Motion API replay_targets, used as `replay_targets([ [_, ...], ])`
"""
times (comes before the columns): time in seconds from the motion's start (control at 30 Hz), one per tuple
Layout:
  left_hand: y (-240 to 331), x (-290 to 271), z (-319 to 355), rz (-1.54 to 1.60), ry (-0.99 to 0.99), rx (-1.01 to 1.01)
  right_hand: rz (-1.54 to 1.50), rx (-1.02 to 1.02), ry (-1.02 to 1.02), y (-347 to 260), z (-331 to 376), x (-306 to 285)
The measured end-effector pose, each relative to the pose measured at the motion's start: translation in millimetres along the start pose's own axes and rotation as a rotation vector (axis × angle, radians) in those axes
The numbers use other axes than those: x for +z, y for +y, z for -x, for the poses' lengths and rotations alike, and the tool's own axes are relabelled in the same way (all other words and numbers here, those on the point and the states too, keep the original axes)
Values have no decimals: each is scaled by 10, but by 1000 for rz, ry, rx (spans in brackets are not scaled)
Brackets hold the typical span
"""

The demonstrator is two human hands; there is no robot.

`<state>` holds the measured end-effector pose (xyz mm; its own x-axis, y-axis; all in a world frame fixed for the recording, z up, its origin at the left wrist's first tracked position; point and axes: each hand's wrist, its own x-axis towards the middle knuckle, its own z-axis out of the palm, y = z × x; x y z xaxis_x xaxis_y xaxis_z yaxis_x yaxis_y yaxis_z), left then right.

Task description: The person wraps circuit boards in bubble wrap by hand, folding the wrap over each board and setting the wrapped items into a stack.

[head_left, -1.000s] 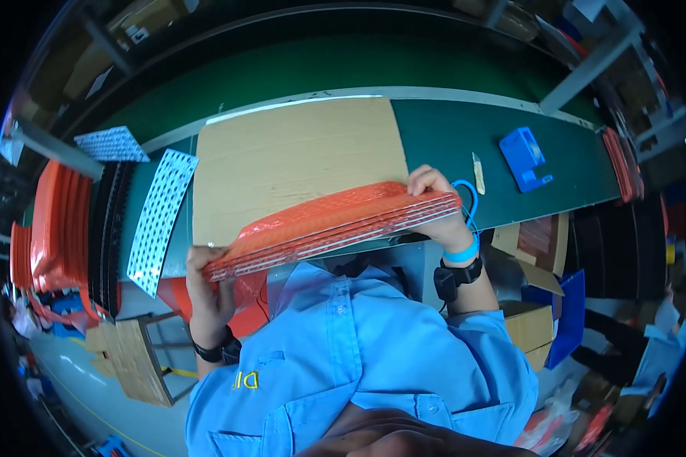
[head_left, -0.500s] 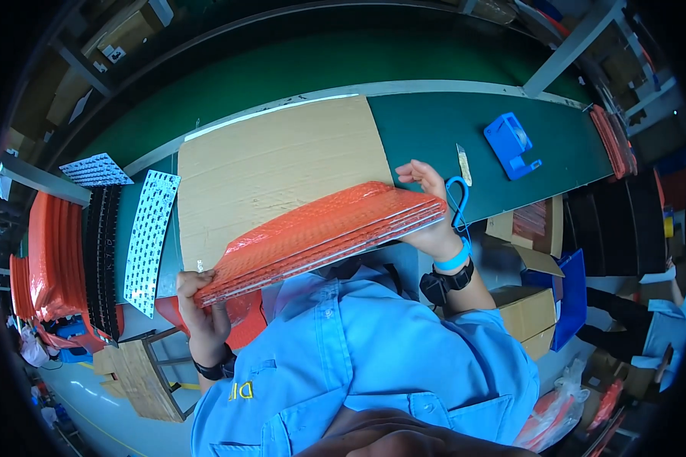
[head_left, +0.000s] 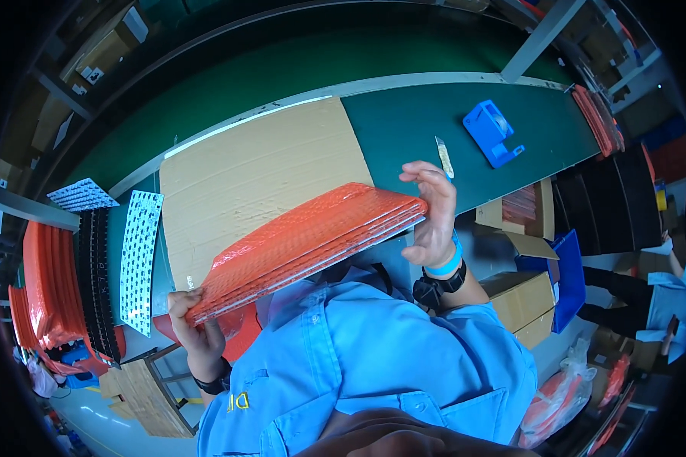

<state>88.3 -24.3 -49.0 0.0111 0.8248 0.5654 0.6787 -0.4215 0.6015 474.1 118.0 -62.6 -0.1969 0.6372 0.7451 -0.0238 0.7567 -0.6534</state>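
A stack of flat panels in red bubble wrap (head_left: 305, 240) is held aslant in front of my chest, above the near edge of the bench. My left hand (head_left: 192, 311) grips its lower left end, fingers closed round the edges. At the upper right end, my right hand (head_left: 433, 209) has its fingers apart, the palm beside or against the stack's end. A brown cardboard sheet (head_left: 259, 160) lies flat on the bench beyond the stack. Left of the cardboard is a white perforated plate (head_left: 140, 259); a black slotted strip (head_left: 95, 278) stands beside it.
On the green bench (head_left: 404, 114) to the right lie a utility knife (head_left: 443, 158) and a blue tape dispenser (head_left: 492, 135). More red-wrapped stacks (head_left: 49, 282) stand at far left. Cartons (head_left: 522, 301) and a blue bin (head_left: 570, 282) sit low right. A co-worker (head_left: 663, 297) is at far right.
My right hand has moved off its hold, its fingers now spread at the stack's end. The left hand keeps its grip. The whole view has shifted slightly.
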Motion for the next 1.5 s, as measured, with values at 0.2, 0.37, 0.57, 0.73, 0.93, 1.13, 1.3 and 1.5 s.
replay_targets([
  [0.2, 1, 2, -31, 25, 4, 11, -21, 260, -107, 23, -95, 66],
  [0.37, 6, -175, -140, 48, -76, -79, -271, 399, -455, 115, -418, 22],
  [0.57, 79, -306, -393, 534, -54, -327, -74, 471, -339, -608, -1333, -292],
  [0.73, -148, -421, -92, 447, -665, -491, 212, 417, -496, -1224, -2257, -563],
  [0.93, -378, -76, 672, 121, -560, -554, 694, 301, -647, -1333, -2851, -299],
  [1.13, -100, 87, 491, -45, 38, -419, 785, 197, -617, -951, -2951, -107],
  [1.3, 104, 474, -404, -470, 207, -78, 770, 240, -634, -939, -3052, -92],
  [1.5, -223, 247, -696, -451, -328, -512, 763, 318, -454, -1057, -3067, -354],
])
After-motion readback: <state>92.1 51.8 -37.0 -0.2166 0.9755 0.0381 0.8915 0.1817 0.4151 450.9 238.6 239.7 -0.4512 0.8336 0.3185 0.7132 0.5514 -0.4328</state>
